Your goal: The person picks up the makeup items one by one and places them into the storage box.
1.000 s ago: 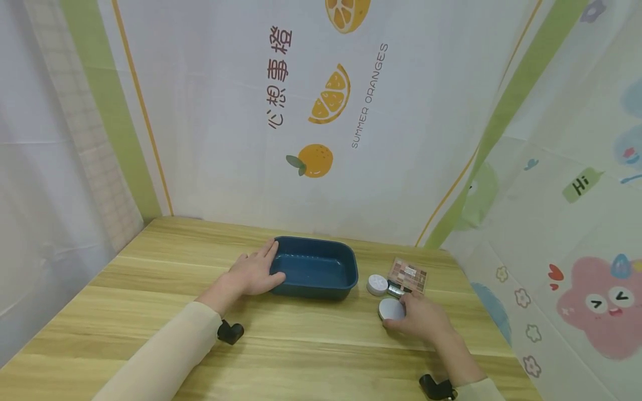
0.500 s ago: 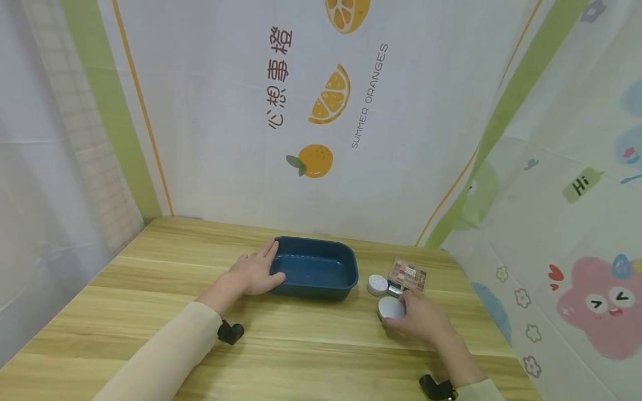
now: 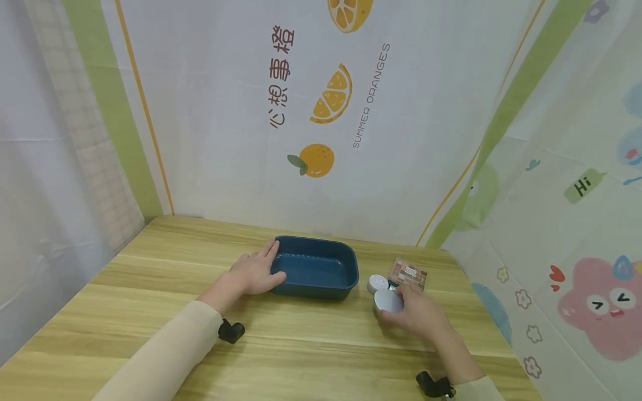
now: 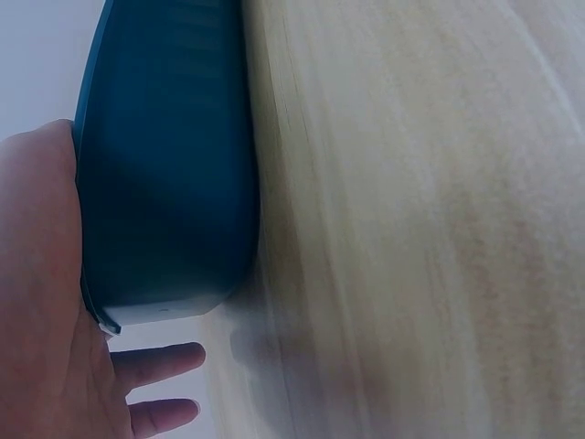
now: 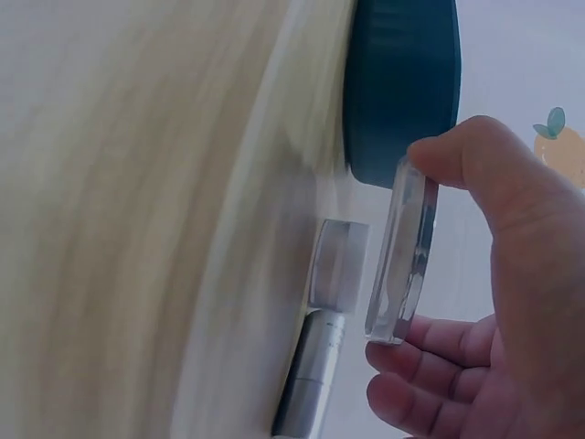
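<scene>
Here's the right hand (image 3: 418,314), pinching the round case (image 3: 388,300) by its edges, just above the surface (image 3: 311,345). Looks light, stiff, maybe slick and crackable; opposite edges suit it. The left hand (image 3: 254,273) rests, fingers straight, on the blue basin (image 3: 315,292).

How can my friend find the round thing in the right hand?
Find the deep blue, open, rectangular tub on the pale wooden table. Just right of it, the person's right hand grips a flat, round, white-topped case. Unlike the small, round white box beside it, this case is wider and held above the table.
</scene>
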